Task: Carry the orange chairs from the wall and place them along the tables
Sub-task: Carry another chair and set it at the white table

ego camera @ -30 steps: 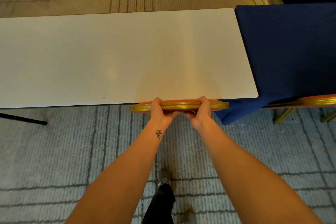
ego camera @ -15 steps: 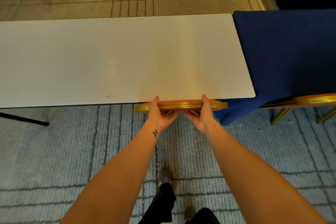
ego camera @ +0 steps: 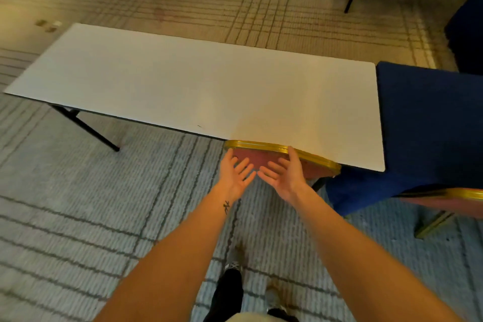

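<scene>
Left hand (ego camera: pixel 235 174), right hand (ego camera: pixel 284 175): fingers released, spread, just beside orange chair (ego camera: pixel 261 155) backrest; chair tucked at 5 o'clock edge of white table (ego camera: pixel 209 91).

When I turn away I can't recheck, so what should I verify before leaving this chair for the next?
1. Hands open: ok; left hand and right hand show straight fingers.
2. Hands clear of chair: cannot tell; right thumb overlaps its gold rail.
3. Chair against table: ok; rail meets the edge.
4. Legs flat on carpet: cannot tell; hidden.
5. Gap to second chair: ok; apart.
</scene>
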### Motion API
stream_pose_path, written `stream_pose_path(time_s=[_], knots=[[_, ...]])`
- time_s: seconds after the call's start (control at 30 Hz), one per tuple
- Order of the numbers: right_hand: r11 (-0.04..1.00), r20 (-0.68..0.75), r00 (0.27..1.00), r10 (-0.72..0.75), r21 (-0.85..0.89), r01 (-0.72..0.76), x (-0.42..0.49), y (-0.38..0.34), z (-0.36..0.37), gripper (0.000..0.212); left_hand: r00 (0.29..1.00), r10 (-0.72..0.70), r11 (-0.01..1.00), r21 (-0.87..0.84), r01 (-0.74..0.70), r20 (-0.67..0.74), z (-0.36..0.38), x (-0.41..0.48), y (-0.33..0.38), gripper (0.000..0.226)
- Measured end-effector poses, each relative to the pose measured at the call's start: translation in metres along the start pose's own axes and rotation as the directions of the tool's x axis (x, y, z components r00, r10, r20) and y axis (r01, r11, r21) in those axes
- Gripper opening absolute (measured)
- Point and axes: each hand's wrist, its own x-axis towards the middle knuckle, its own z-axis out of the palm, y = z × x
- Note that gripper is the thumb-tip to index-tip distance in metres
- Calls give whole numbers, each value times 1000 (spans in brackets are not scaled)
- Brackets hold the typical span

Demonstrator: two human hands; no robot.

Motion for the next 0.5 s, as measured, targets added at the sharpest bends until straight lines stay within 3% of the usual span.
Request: stream_pose_path(time_s=[0.27, 0.5], knots=[[976, 230, 964, 132, -202, -85, -54, 36, 26, 69, 983, 183, 959, -216, -182, -15, -59, -73, -16, 68], [871, 363, 875, 322, -477, -122, -116, 137, 71, 65, 892, 348, 788, -426, -445, -289, -184, -168, -26, 62]])
